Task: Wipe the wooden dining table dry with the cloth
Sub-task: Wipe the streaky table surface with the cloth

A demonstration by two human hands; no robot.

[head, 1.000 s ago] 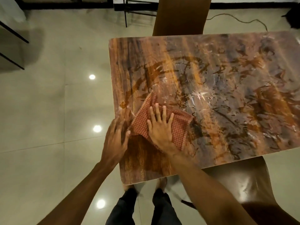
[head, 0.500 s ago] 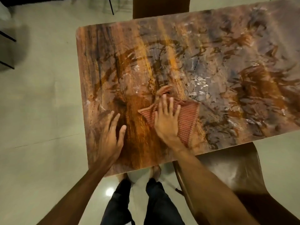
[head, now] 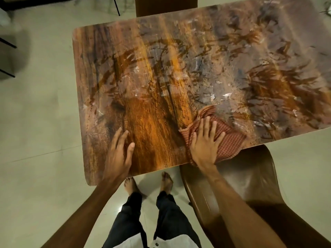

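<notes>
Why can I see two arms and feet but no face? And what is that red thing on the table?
The camera sits on the person's head and looks down, so you see what they see: their own arms, legs and bare feet. There is no machine here, just two hands. The left hand lies flat on the wooden table, fingers straight. The right hand presses flat on the red thing, a checked cloth, near the table's front edge. Nothing is gripped; the cloth is only pressed down. Further away the tabletop looks streaky and shiny, probably wet. A brown chair stands at the table's near edge, on the person's right.
</notes>
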